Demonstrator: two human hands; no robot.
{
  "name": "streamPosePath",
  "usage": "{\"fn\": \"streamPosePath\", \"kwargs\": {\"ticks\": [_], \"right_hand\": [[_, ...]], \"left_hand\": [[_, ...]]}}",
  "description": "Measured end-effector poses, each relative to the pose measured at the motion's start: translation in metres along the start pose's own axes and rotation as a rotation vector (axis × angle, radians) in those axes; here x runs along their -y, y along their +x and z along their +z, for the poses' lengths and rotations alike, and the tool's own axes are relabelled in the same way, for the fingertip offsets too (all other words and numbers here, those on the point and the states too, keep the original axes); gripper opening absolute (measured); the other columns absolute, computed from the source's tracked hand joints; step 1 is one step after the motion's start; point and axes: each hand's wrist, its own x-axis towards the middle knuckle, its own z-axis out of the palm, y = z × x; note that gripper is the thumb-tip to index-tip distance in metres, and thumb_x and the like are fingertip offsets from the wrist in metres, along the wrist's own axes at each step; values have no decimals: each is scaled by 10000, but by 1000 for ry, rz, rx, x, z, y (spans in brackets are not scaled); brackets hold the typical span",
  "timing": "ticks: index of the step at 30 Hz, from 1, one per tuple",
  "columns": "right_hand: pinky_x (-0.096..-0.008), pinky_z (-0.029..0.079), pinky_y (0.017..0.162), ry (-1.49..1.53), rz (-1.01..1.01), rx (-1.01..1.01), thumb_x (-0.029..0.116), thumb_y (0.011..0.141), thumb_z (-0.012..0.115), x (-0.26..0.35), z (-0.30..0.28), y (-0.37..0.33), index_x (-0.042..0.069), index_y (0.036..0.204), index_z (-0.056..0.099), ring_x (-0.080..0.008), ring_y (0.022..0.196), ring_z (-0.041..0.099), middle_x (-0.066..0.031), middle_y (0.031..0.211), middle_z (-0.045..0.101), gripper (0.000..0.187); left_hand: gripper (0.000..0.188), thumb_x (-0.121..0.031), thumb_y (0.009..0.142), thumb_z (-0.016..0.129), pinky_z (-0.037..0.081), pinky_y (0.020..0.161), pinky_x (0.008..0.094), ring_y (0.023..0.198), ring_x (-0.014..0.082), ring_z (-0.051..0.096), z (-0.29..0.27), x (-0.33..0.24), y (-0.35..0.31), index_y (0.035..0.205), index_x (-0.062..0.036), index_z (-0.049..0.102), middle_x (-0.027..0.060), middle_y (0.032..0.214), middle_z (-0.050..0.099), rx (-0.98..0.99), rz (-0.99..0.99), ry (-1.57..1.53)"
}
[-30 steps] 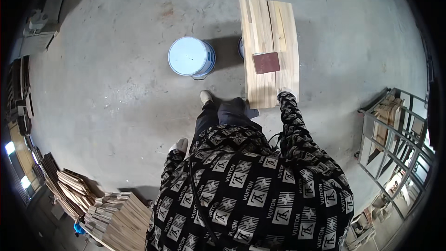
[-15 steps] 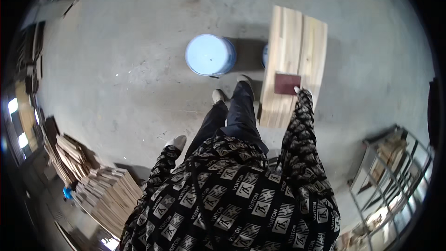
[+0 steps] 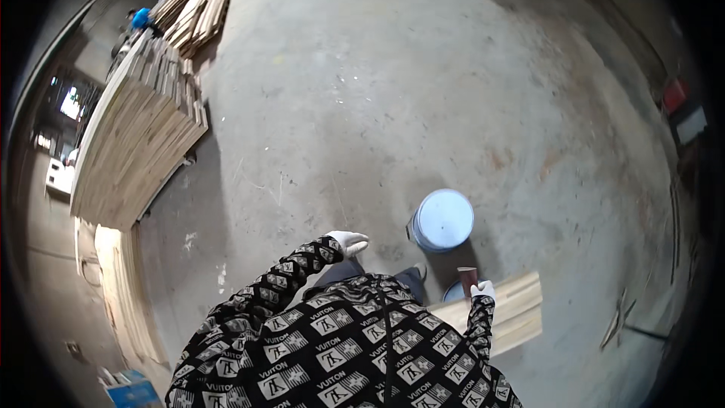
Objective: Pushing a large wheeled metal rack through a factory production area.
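Note:
My right hand, in a white glove, grips a dark red, curled sheet of sandpaper above the pale wooden panel. The panel lies at my right, its near part hidden by my sleeve and body. Part of a blue bucket shows at the panel's far edge. Another blue bucket, with a pale blue top, stands on the floor farther ahead. My left hand, also gloved in white, is held out in front of me with its fingers stretched and nothing in it.
A tall stack of wooden panels stands at the left. More boards are piled beyond it, near a blurred blue shape. Upright pale boards are at the lower left. Thin sticks lie on the concrete floor at the right.
My view has swung left, so the panel and buckets sit lower in it. My right hand has lifted the sandpaper off the panel. The left hand has come up and forward.

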Motion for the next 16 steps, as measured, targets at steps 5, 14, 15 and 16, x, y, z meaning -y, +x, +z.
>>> {"fn": "streamPosePath", "kwargs": {"ticks": [5,14,15,16], "right_hand": [[-332,500,685,297,-405,-174,257,714,785,124,-40,94,67,827,583,-183,671,607,-55,725,637,299],[-485,405,1038,1900,-760,944,210,885,627,487,-163,1,64,1096,609,-244,977,612,-90,1096,644,258],[-489,413,1020,1981,-875,937,209,905,597,521,-184,-28,55,1085,612,-262,973,610,-80,1056,648,237],[-491,393,1035,1981,-1063,1279,221,921,575,562,-198,-69,41,1039,611,-272,970,603,-79,1025,639,218]], "left_hand": [[404,-270,965,494,411,1003,319,1161,203,558,-116,-59,-43,1298,-43,511,126,1227,604,-607,169,-194],[811,-615,947,206,322,1076,469,1280,339,432,-240,-105,-325,1430,35,255,239,1394,412,-1421,727,-39],[813,-616,936,258,291,1084,477,1265,332,447,-236,-142,-366,1425,33,273,213,1376,449,-1465,860,-10],[995,-766,847,169,197,1083,629,1346,409,309,-213,-200,-411,1456,21,185,253,1470,281,-1658,1096,-200]]}}
